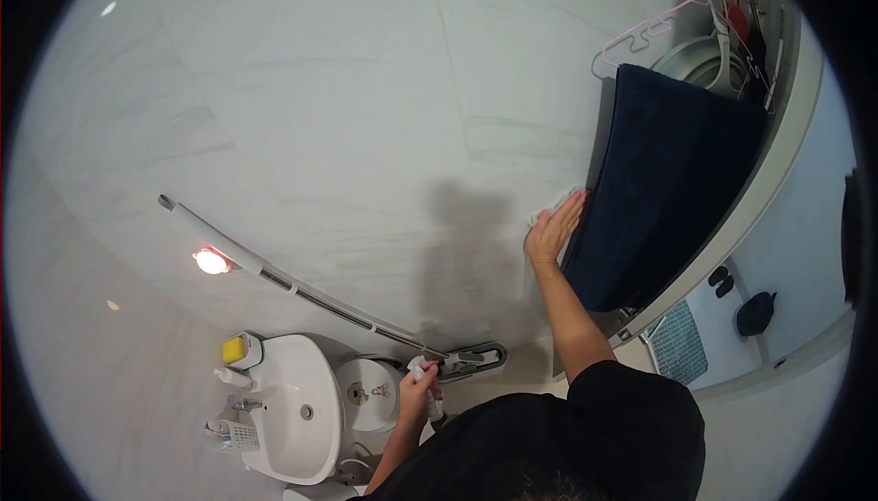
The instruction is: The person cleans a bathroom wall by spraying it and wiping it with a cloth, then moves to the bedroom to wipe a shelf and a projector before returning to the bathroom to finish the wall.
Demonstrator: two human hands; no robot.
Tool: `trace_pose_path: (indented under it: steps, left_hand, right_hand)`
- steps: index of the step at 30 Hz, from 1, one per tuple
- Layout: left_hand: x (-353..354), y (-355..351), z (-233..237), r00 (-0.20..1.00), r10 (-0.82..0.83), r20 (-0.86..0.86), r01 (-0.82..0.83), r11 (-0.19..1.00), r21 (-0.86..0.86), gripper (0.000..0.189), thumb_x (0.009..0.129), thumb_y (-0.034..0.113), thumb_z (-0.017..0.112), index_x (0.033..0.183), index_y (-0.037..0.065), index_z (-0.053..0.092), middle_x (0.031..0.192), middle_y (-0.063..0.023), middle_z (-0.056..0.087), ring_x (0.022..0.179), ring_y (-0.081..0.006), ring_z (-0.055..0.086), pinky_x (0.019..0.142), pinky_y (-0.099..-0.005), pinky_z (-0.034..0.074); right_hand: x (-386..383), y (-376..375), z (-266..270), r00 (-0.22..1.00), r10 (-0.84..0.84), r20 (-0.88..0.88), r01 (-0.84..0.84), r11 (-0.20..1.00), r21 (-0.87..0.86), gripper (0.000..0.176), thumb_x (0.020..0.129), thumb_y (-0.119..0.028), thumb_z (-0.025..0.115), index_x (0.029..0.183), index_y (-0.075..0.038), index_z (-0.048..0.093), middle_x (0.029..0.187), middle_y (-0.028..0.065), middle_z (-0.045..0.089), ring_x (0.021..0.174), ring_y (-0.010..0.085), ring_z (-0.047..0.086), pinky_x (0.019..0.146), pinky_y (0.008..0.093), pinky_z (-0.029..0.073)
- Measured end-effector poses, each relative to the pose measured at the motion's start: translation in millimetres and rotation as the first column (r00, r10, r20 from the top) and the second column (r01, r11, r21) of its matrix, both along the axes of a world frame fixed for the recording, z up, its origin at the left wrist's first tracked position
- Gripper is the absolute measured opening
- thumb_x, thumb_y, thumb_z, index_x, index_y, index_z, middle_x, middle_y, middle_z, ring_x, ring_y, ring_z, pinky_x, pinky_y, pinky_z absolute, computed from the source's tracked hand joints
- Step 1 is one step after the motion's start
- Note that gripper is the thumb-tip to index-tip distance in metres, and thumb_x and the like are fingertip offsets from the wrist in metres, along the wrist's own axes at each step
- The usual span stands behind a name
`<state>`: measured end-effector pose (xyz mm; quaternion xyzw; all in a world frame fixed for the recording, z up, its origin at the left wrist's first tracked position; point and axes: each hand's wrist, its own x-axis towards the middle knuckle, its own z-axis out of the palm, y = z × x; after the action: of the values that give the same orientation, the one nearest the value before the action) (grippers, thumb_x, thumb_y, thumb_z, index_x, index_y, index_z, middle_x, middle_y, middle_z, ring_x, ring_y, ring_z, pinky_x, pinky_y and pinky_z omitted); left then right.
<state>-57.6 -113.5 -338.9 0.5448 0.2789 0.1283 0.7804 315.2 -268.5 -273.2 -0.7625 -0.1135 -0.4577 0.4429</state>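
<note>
My right hand (556,227) lies with its fingers stretched out along the pale marbled wall (347,126). Under its palm and fingers it presses a white wipe (541,212) to that wall, right beside the edge of a hanging dark blue towel (672,176). Lower down, my left hand (417,396) is closed around a white object (420,371), whose kind I cannot make out. That hand is near the head of a flat mop (474,358) and the round white lid of a bin (369,396).
A white washbasin (297,410) stands at the lower left, with a yellow sponge (234,350) and a soap bottle (233,378) beside it. The mop's long pole (320,300) crosses the wall near a lit lamp (211,261). Hangers (658,26) hang above the towel. A doorway shows a mat (679,344).
</note>
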Motion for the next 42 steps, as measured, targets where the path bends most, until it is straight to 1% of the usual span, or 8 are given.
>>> trace_pose_path:
  steps: [4,6,14,21,26,35,37,42]
  left_hand:
    - [-5.1,1.4,4.0,1.0,0.028,-0.006,-0.028,1.0,0.0,0.03,0.095,0.02,0.069,0.112,-0.004,0.063,0.064,-0.002,0.057,0.052,-0.0129,0.054,0.049,-0.0286,0.043]
    - [4.1,2.8,5.9,1.0,0.029,-0.008,-0.028,0.999,0.02,0.03,0.095,0.021,0.069,0.112,-0.004,0.063,0.064,-0.0021,0.057,0.052,-0.0129,0.054,0.049,-0.0285,0.042]
    - [33.2,-2.1,23.3,1.0,-0.018,0.003,0.017,0.999,0.037,0.028,0.094,0.021,0.071,0.111,-0.001,0.067,0.068,-0.0023,0.058,0.053,-0.0123,0.054,0.05,-0.0277,0.042]
    - [30.2,-5.6,17.5,0.999,0.005,-0.053,-0.003,1.0,0.029,0.028,0.095,0.02,0.07,0.112,-0.002,0.065,0.065,-0.0013,0.056,0.053,-0.0117,0.053,0.05,-0.0268,0.042]
    - [27.4,-6.1,8.1,0.999,0.03,0.022,-0.03,1.0,0.008,0.027,0.097,0.02,0.067,0.111,-0.002,0.063,0.063,-0.0012,0.055,0.052,-0.0115,0.051,0.05,-0.0276,0.041]
    - [44.3,-6.4,5.4,0.998,-0.07,-0.002,0.07,0.993,0.099,0.032,0.099,0.021,0.064,0.118,-0.004,0.059,0.062,-0.0024,0.056,0.051,-0.0134,0.053,0.053,-0.0284,0.046]
    - [49.3,-9.2,11.6,0.996,-0.082,-0.022,0.083,0.993,0.078,0.031,0.099,0.021,0.064,0.117,-0.004,0.06,0.063,-0.0021,0.056,0.051,-0.0131,0.054,0.053,-0.0286,0.046]
    - [49.7,-18.0,17.6,0.995,-0.09,-0.035,0.092,0.993,0.077,0.028,0.097,0.021,0.066,0.114,-0.002,0.063,0.064,-0.0012,0.057,0.053,-0.0114,0.053,0.052,-0.0275,0.044]
  right_hand:
    - [-0.7,7.7,14.0,0.999,0.036,0.029,-0.038,0.997,0.06,0.081,0.091,-0.023,0.048,0.154,0.013,0.013,0.161,0.0362,0.011,0.15,0.0503,0.009,0.12,0.0597,0.001]
    - [4.2,13.8,44.7,0.976,0.074,0.207,-0.045,0.989,-0.144,0.079,0.092,-0.026,0.048,0.155,0.011,0.017,0.161,0.034,0.015,0.151,0.0499,0.01,0.12,0.0611,-0.001]
    - [2.5,29.4,329.3,0.842,0.024,0.539,0.131,0.96,-0.247,0.076,0.091,-0.04,0.06,0.15,0.002,0.039,0.161,0.0222,0.029,0.146,0.0462,0.028,0.118,0.0629,0.016]
    - [-2.4,53.9,506.8,0.68,0.109,0.725,0.176,0.936,-0.305,0.064,0.103,-0.045,0.04,0.156,-0.01,0.035,0.164,0.012,0.029,0.152,0.0336,0.02,0.125,0.0513,0.009]
    - [-7.4,64.3,476.4,0.676,0.138,0.724,0.18,0.922,-0.343,0.068,0.102,-0.05,0.038,0.157,-0.009,0.032,0.165,0.0123,0.025,0.153,0.0325,0.019,0.126,0.0507,0.009]
    - [-35.2,74.9,303.3,0.812,0.134,0.568,0.083,0.937,-0.34,0.076,0.097,-0.045,0.052,0.155,-0.002,0.03,0.163,0.0184,0.026,0.151,0.0349,0.023,0.124,0.0539,0.013]
    - [-32.8,80.7,261.9,0.827,0.182,0.532,-0.037,0.962,-0.271,0.08,0.085,-0.045,0.066,0.146,0.002,0.044,0.159,0.0217,0.033,0.142,0.0455,0.033,0.114,0.0633,0.024]
    - [-31.7,80.9,185.2,0.872,0.191,0.45,-0.052,0.952,-0.303,0.083,0.082,-0.045,0.067,0.145,0.005,0.045,0.16,0.0255,0.03,0.149,0.0481,0.02,0.116,0.0647,0.019]
